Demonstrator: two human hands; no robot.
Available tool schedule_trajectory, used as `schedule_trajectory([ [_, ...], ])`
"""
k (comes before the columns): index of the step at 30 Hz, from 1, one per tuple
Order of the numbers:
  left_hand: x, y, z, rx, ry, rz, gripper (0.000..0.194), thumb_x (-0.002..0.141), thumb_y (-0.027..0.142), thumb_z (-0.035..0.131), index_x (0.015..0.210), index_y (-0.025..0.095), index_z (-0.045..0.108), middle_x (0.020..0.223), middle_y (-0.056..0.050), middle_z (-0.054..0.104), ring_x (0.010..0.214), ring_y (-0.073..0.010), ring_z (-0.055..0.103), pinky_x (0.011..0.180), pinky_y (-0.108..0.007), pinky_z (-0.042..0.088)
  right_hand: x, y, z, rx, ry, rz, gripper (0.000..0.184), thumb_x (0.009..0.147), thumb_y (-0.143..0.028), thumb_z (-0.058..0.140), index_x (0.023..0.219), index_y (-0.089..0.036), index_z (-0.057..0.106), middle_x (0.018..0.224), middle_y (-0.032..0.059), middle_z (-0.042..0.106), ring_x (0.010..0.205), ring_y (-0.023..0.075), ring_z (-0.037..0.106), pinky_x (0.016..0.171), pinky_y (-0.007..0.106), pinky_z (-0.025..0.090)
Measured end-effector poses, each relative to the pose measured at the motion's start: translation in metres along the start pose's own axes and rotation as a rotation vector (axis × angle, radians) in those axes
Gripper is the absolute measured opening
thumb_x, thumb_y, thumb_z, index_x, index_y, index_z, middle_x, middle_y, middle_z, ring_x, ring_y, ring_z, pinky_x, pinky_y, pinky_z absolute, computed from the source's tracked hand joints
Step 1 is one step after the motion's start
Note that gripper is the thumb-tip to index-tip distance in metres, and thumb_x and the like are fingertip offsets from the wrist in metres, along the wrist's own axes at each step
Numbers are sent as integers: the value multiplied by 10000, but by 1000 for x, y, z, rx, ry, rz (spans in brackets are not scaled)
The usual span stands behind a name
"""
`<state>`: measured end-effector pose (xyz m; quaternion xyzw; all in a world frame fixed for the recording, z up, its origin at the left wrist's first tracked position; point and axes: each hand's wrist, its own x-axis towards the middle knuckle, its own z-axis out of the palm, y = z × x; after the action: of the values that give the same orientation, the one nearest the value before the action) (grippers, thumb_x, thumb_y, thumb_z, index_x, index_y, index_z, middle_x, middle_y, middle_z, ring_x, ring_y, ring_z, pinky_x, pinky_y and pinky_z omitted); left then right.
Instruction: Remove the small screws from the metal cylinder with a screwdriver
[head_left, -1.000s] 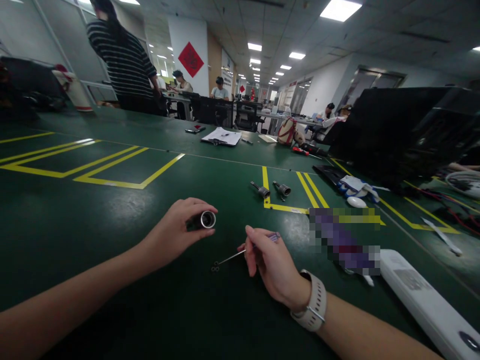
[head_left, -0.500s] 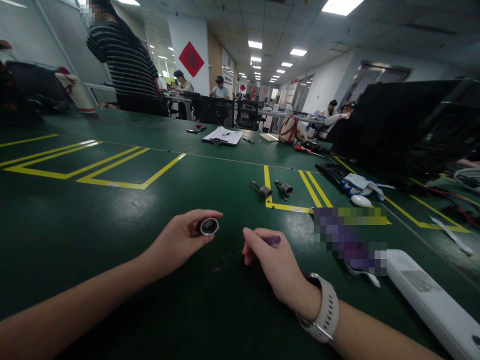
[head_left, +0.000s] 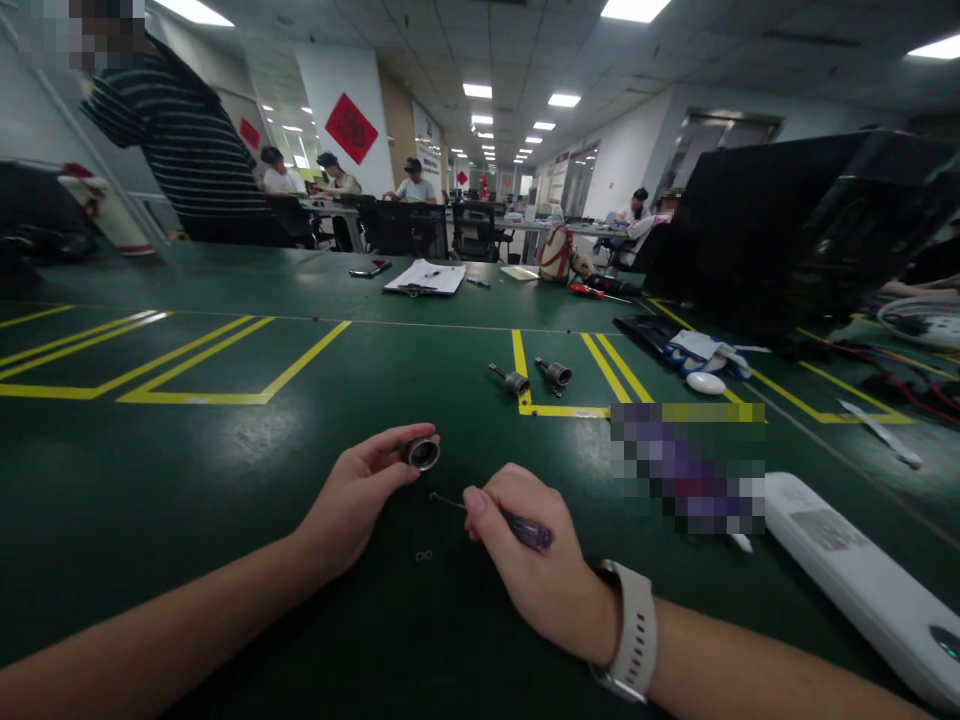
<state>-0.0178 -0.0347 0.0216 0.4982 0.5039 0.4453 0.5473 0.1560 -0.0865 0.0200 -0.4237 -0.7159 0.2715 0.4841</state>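
Note:
My left hand (head_left: 349,500) is closed around a cup-shaped metal piece (head_left: 426,455), its round open end facing me and the rest hidden by my fingers. In my right hand (head_left: 532,565) is a screwdriver (head_left: 529,531) with a purple see-through handle. Its thin shaft points left, the tip just below the metal piece and apart from it. Something small and dark sits at that tip, too small to make out. Two little metal rings (head_left: 424,556) lie side by side on the green table (head_left: 360,640) below the hands.
Two cup-shaped metal pieces with shanks (head_left: 516,382) lie near yellow tape lines, tiny parts beside them. Rightward are a blurred purple packet (head_left: 675,470), a long white device (head_left: 832,550), gloves (head_left: 705,355) and a black monitor (head_left: 780,230). A clipboard (head_left: 425,278) lies farther back.
The screwdriver has lifted off the small rings, its tip rising toward the metal piece. My left hand has tilted that piece slightly. The view has shifted, and the standing person appears farther left.

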Motion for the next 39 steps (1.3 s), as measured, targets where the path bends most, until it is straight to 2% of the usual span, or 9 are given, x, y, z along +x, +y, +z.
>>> schedule_trajectory([
  [3, -1, 0, 1, -41, 13, 20, 397, 615, 172, 650, 1012, 169, 635, 1034, -62, 700, 1062, -239, 594, 994, -387, 407, -2, -3, -3, -10, 8, -107, 244, 890, -234, 442, 672, -202, 545, 643, 8, 554, 644, 142, 521, 644, 298, 404],
  [6, -4, -1, 0, -62, -12, 29, 390, 616, 165, 662, 1005, 178, 638, 1021, -56, 705, 1058, -239, 597, 981, -381, 422, -2, -3, -2, -26, -26, -157, 166, 878, -212, 463, 739, -205, 553, 694, 14, 572, 686, 149, 530, 693, 310, 420],
  [16, -6, -5, -1, -14, -58, 89, 353, 660, 177, 672, 1011, 199, 645, 1071, -50, 687, 1071, -230, 590, 953, -358, 449, -2, 0, 3, -70, -101, -178, 101, 868, -181, 498, 789, -189, 561, 768, 21, 610, 763, 145, 549, 747, 297, 427],
  [28, -7, -3, 4, -20, 39, 71, 237, 634, 199, 679, 868, 170, 695, 914, -61, 728, 903, -233, 661, 859, -372, 504, -4, 1, 7, -131, -158, -241, 76, 864, -161, 513, 817, -152, 572, 788, 37, 621, 775, 146, 542, 754, 299, 411],
  [31, -7, -3, 5, -25, 44, 80, 230, 625, 208, 688, 851, 168, 700, 917, -66, 726, 899, -241, 662, 844, -377, 514, -5, 0, 7, -160, -173, -218, 100, 869, -170, 499, 815, -151, 581, 794, 39, 622, 781, 153, 535, 756, 313, 403],
  [34, -6, -4, 4, -24, 43, 87, 224, 626, 208, 688, 847, 169, 697, 932, -65, 721, 898, -241, 662, 845, -376, 513, -4, -2, 6, -90, -158, -156, 91, 861, -188, 513, 848, -161, 599, 820, 37, 629, 805, 157, 545, 776, 320, 403],
  [37, -4, -5, 3, -26, 31, 90, 242, 630, 192, 682, 872, 175, 683, 953, -57, 712, 927, -237, 653, 862, -368, 504, -1, 1, 2, 115, -71, 29, 149, 862, -264, 513, 907, -173, 622, 874, 45, 640, 834, 162, 567, 758, 308, 425],
  [39, -3, -5, 3, -36, 28, 88, 275, 635, 172, 671, 910, 179, 662, 974, -50, 702, 958, -232, 642, 883, -365, 493, 2, 7, 1, 297, -43, 200, 234, 878, -333, 478, 816, -175, 638, 786, 35, 650, 766, 153, 585, 711, 291, 438],
])
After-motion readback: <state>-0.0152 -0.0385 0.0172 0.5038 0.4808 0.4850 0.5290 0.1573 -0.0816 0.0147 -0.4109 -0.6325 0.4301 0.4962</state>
